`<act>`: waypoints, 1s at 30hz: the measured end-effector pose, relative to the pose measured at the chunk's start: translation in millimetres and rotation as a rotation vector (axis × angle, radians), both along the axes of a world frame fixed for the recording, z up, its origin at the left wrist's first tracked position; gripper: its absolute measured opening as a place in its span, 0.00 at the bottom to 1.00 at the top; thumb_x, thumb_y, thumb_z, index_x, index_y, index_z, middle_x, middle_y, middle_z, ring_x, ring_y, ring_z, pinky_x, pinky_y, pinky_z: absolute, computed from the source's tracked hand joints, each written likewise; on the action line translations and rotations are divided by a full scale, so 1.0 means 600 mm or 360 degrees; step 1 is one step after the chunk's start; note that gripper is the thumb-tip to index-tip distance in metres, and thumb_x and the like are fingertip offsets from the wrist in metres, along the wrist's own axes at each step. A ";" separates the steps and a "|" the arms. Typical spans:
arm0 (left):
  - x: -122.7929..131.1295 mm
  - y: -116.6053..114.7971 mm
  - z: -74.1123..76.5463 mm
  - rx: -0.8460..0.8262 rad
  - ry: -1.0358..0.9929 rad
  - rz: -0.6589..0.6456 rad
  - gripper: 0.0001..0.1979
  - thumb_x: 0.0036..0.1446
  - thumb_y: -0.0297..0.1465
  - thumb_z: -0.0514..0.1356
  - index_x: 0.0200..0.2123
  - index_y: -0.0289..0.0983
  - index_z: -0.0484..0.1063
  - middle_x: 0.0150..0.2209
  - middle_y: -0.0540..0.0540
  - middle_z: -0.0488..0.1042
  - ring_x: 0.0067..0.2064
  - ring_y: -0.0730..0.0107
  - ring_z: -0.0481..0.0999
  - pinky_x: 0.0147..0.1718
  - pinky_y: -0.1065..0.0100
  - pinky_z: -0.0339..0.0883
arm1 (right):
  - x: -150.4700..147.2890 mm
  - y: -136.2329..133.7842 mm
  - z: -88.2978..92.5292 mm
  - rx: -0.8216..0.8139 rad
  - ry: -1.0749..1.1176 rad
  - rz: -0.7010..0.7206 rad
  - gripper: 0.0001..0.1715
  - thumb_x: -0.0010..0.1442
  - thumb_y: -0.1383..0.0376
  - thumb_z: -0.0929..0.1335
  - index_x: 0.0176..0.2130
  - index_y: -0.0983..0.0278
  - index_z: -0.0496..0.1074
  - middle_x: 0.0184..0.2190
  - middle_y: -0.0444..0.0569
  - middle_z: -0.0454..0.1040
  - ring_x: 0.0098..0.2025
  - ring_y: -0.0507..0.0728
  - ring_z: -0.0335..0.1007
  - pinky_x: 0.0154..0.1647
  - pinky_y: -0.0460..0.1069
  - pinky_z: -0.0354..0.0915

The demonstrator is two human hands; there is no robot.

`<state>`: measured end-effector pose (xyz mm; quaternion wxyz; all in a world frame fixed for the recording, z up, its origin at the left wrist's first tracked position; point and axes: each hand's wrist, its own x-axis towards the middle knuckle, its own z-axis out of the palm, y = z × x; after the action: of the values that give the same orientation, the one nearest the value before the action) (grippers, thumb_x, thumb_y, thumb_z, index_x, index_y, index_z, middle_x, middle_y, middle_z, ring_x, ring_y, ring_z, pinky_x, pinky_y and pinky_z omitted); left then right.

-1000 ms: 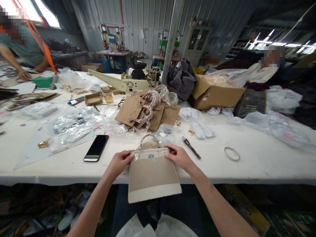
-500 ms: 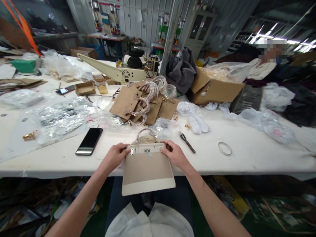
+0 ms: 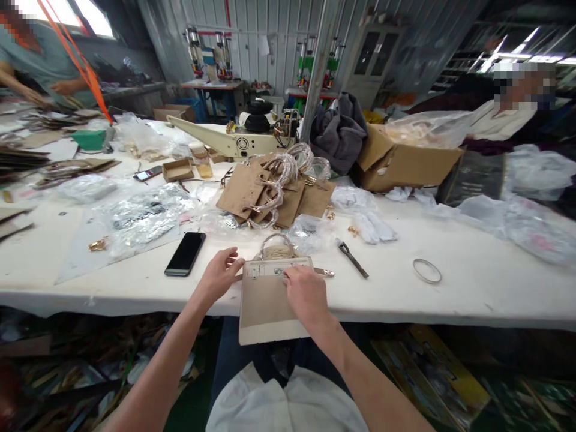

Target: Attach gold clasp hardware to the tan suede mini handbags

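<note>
The white-covered bench (image 3: 477, 300) spreads across the view. Taking the beige panel (image 3: 263, 312) as the middle of a clock face, an open cardboard box (image 3: 416, 169) stands on the bench between one and two o'clock, and a cream machine (image 3: 238, 143) sits between eleven and twelve. A crumpled grey cloth (image 3: 339, 135) is at one o'clock. At twelve lies a heap of brown panels (image 3: 240, 189) with wrapped handles.

The beige panel itself lies at the near edge of the bench, its lower part reaching out over the lap, with a looped handle (image 3: 275, 237) beyond its upper edge. The right hand (image 3: 307, 291) is curled over the upper middle of the panel, fingertips by a small metal plate; whether they pinch it cannot be told. The left hand (image 3: 220, 273) is at the upper left corner, fingers loosely parted.

A black phone (image 3: 185, 255) lies at ten o'clock and a dark narrow tool (image 3: 353, 259) at two. A thin ring (image 3: 427, 271) rests near three, and small gold-coloured fittings (image 3: 98, 245) lie between nine and ten.
</note>
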<state>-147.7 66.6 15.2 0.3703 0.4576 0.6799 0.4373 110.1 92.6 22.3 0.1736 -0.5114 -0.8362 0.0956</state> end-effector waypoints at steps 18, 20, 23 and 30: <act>-0.017 -0.020 0.032 0.0261 0.0186 -0.0016 0.29 0.60 0.48 0.69 0.56 0.34 0.79 0.49 0.36 0.83 0.51 0.51 0.83 0.56 0.51 0.74 | -0.024 0.007 0.050 -0.0387 -0.0422 -0.0060 0.19 0.71 0.76 0.63 0.50 0.64 0.80 0.49 0.58 0.83 0.55 0.66 0.80 0.48 0.54 0.69; -0.013 -0.018 0.037 0.0282 0.0201 -0.0029 0.28 0.61 0.47 0.68 0.56 0.34 0.79 0.49 0.37 0.83 0.50 0.52 0.83 0.55 0.52 0.74 | -0.022 0.009 0.048 -0.0382 -0.0414 -0.0045 0.19 0.70 0.77 0.63 0.50 0.64 0.80 0.49 0.58 0.83 0.54 0.66 0.79 0.48 0.54 0.68; -0.002 -0.010 0.039 0.0304 0.0206 -0.0053 0.27 0.62 0.46 0.68 0.57 0.35 0.79 0.49 0.37 0.83 0.49 0.53 0.83 0.54 0.53 0.75 | -0.020 0.012 0.041 -0.0375 -0.0388 -0.0026 0.18 0.70 0.77 0.64 0.49 0.64 0.81 0.48 0.58 0.82 0.53 0.66 0.79 0.48 0.54 0.67; 0.040 0.006 0.063 0.0363 0.0219 -0.0110 0.24 0.62 0.44 0.67 0.55 0.34 0.79 0.48 0.38 0.83 0.46 0.56 0.83 0.51 0.54 0.76 | -0.006 0.004 0.022 -0.0280 -0.0100 0.0190 0.18 0.64 0.80 0.65 0.43 0.63 0.79 0.49 0.56 0.80 0.56 0.64 0.74 0.52 0.54 0.66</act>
<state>-123.7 70.1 53.0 0.2832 0.5489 0.6333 0.4663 106.7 95.2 35.6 0.0957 -0.4766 -0.8586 0.1626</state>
